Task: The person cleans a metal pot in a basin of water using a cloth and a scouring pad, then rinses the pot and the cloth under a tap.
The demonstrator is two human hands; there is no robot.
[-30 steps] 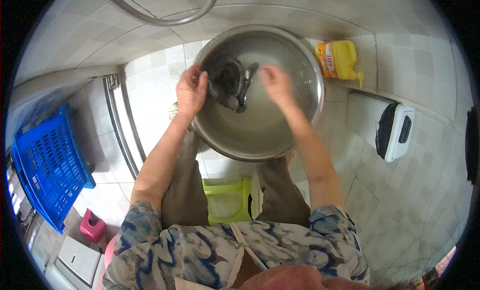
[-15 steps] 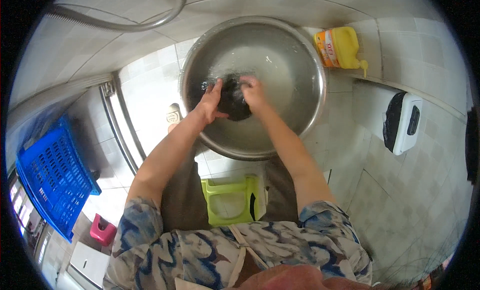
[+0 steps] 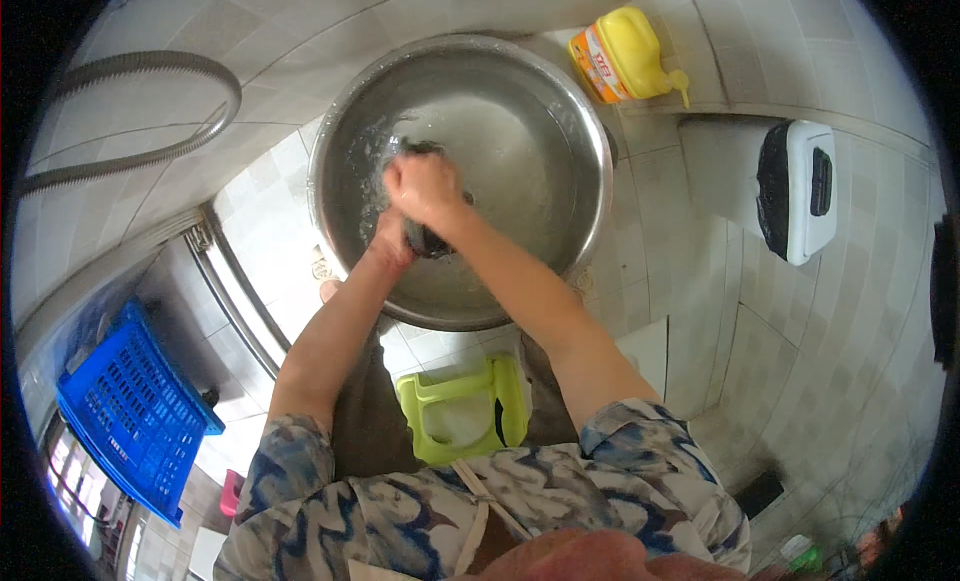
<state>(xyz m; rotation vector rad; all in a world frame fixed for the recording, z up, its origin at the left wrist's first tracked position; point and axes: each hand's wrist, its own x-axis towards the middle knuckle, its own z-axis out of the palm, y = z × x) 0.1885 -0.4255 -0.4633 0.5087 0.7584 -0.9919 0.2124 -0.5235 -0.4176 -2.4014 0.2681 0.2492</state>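
A wide, round metal basin (image 3: 560,221) holds cloudy water. Inside it, my hands work close together on a wet black thing (image 3: 430,243) whose kind I cannot make out; it may be cloth. My right hand (image 3: 424,186) is closed in a fist over its upper part. Below, my left hand (image 3: 394,237) holds it from the near left side, its fingers mostly hidden behind the right hand and the black thing. Dark bits of it show above the right fist and under the right wrist. Water ripples and splashes left of the hands.
A yellow pump jug (image 3: 625,56) stands beyond the basin on the right. A white bin with a black liner (image 3: 808,191) is farther right. Between my legs sits a green plastic stool (image 3: 460,406). At left are a blue crate (image 3: 140,411) and a ribbed metal hose (image 3: 150,61).
The view has shifted. My right hand has moved left over the left hand and closed into a fist. The black thing, spread between both hands before, is now bunched.
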